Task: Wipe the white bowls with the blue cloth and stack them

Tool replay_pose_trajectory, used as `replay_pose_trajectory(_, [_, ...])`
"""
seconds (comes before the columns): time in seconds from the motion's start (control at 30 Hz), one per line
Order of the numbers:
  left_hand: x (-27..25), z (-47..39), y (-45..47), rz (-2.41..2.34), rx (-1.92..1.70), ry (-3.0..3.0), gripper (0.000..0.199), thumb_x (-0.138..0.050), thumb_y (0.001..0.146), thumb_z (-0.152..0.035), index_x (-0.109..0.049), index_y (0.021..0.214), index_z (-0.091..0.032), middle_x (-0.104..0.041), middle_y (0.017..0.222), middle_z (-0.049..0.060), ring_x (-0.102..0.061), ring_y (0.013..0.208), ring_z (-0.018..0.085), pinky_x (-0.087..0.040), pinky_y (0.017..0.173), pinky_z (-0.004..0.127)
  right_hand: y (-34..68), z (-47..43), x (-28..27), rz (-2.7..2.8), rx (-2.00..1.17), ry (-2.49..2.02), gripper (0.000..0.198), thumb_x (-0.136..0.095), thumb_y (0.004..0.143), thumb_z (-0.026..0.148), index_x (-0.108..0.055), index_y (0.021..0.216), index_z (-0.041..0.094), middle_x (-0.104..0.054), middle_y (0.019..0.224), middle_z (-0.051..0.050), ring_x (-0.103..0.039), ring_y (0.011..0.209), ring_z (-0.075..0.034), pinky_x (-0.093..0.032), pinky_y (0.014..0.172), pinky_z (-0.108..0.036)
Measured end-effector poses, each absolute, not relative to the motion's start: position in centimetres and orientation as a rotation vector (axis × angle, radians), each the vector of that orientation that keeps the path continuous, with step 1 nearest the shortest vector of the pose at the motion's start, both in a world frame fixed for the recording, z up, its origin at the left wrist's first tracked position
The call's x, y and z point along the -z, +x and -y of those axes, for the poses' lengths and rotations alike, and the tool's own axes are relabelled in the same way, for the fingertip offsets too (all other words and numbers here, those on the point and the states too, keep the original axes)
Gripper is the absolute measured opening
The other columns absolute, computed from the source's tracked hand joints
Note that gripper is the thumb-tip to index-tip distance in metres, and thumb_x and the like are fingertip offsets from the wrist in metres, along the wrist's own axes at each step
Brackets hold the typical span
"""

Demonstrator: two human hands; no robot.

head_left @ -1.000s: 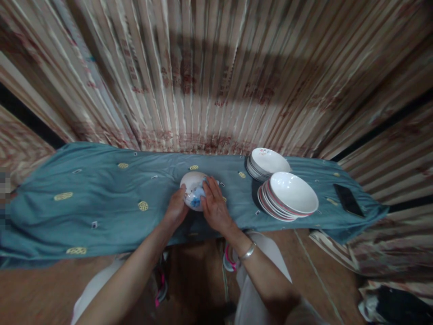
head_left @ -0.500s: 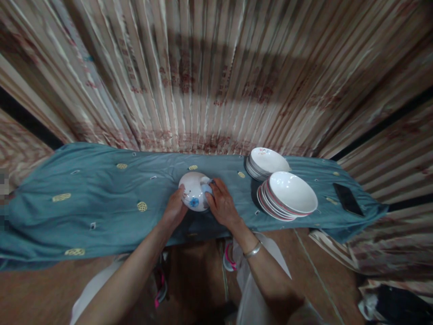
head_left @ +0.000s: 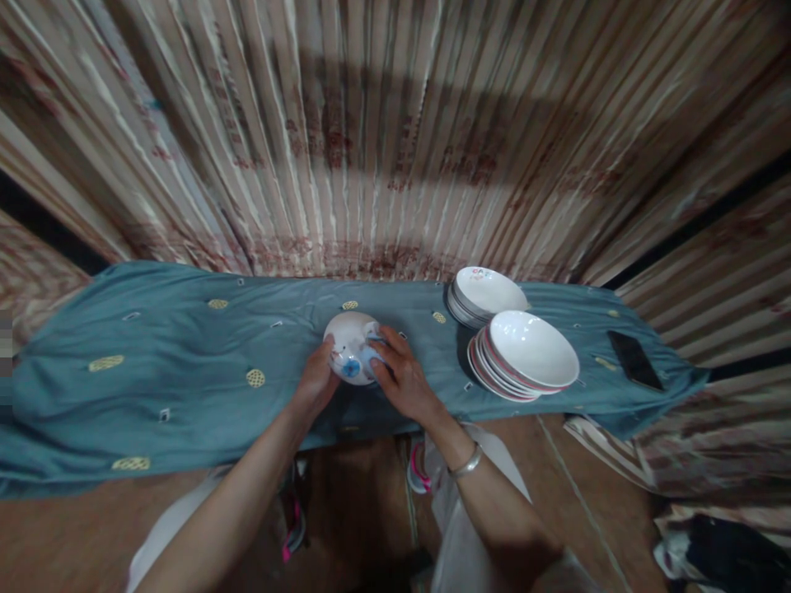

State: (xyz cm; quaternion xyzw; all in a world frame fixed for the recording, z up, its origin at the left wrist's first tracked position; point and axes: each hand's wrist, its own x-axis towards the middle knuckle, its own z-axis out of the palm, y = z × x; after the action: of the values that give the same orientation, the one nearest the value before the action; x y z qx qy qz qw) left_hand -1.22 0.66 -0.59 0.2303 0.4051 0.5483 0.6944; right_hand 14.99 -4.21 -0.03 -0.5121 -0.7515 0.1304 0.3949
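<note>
A white bowl (head_left: 344,333) with a blue flower on it is held over the middle of the cloth-covered table, its rounded outer side apparently facing up. My left hand (head_left: 317,379) grips the bowl's left edge, thumb on the outer surface. Against the bowl's right side, my right hand (head_left: 401,377) presses a small pale blue-and-white cloth (head_left: 373,344); its fingers partly cover the cloth. To the right stands a near stack of white bowls (head_left: 532,350) with reddish rims, several deep. Behind it is another stack of white bowls (head_left: 488,292) with a floral print inside.
A teal cloth (head_left: 203,371) with yellow pineapple prints covers the long narrow table. A dark phone (head_left: 635,360) lies near its right end. Pleated curtains (head_left: 371,165) hang close behind the table. Dark bundled stuff (head_left: 735,552) lies at lower right.
My right hand has shifted slightly up and left over the bowl with the cloth. My left hand keeps its grip; the bowl stacks stay put.
</note>
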Motion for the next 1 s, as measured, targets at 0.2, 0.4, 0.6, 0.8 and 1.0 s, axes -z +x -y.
replay_pose_trajectory(0.2, [0.0, -0.3, -1.1, -0.883, -1.192, 0.632, 0.043, -0.073, 0.078, -0.047, -0.071, 0.095, -0.007, -0.077, 0.085, 0.012, -0.073, 0.085, 0.025, -0.056, 0.078, 0.034, 15.3, 3.6, 0.4, 1.936, -0.290, -1.348, 0.046, -0.043, 0.100, 0.038, -0.057, 0.138, 0.017, -0.039, 0.157, -0.015, -0.034, 0.147, -0.028, -0.031, 0.119, -0.053])
replay_pose_trajectory(0.4, [-0.8, 0.1, -0.8, -0.880, -1.194, 0.661, 0.040, -0.075, 0.075, -0.047, -0.071, 0.089, -0.009, -0.078, 0.087, 0.013, -0.071, 0.099, 0.029, -0.055, 0.085, 0.036, 15.3, 3.2, 0.1, 1.925, -0.178, -1.466, 0.051, -0.045, 0.099, 0.042, -0.052, 0.142, 0.015, -0.040, 0.155, -0.017, -0.031, 0.148, -0.032, -0.032, 0.118, -0.058])
replay_pose_trajectory(0.6, [-1.0, 0.3, -0.7, -0.880, -1.211, 0.647, 0.039, -0.075, 0.075, -0.047, -0.072, 0.087, -0.010, -0.078, 0.087, 0.013, -0.071, 0.101, 0.029, -0.055, 0.086, 0.035, 14.7, 3.2, 0.0, 1.904, -0.098, -1.544, 0.053, -0.042, 0.100, 0.040, -0.054, 0.136, 0.002, -0.046, 0.148, -0.027, -0.037, 0.144, -0.035, -0.034, 0.117, -0.057])
replay_pose_trajectory(0.8, [-0.6, 0.1, -0.9, -0.898, -1.201, 0.609, 0.041, -0.075, 0.076, -0.048, -0.071, 0.090, -0.010, -0.077, 0.083, 0.011, -0.072, 0.094, 0.027, -0.055, 0.084, 0.035, 14.5, 3.6, 0.0, 1.890, -0.043, -1.498, 0.042, -0.041, 0.100, 0.036, -0.062, 0.122, 0.006, -0.056, 0.137, -0.025, -0.046, 0.136, -0.033, -0.041, 0.113, -0.057])
replay_pose_trajectory(1.0, [-0.3, -0.1, -1.1, -0.930, -1.178, 0.645, 0.038, -0.072, 0.079, -0.048, -0.071, 0.087, -0.011, -0.076, 0.077, 0.008, -0.070, 0.075, 0.020, -0.054, 0.073, 0.030, 14.6, 4.4, -1.0, 1.879, -0.054, -1.400, 0.035, -0.039, 0.101, 0.027, -0.070, 0.095, 0.013, -0.066, 0.123, -0.020, -0.056, 0.125, -0.028, -0.046, 0.110, -0.049])
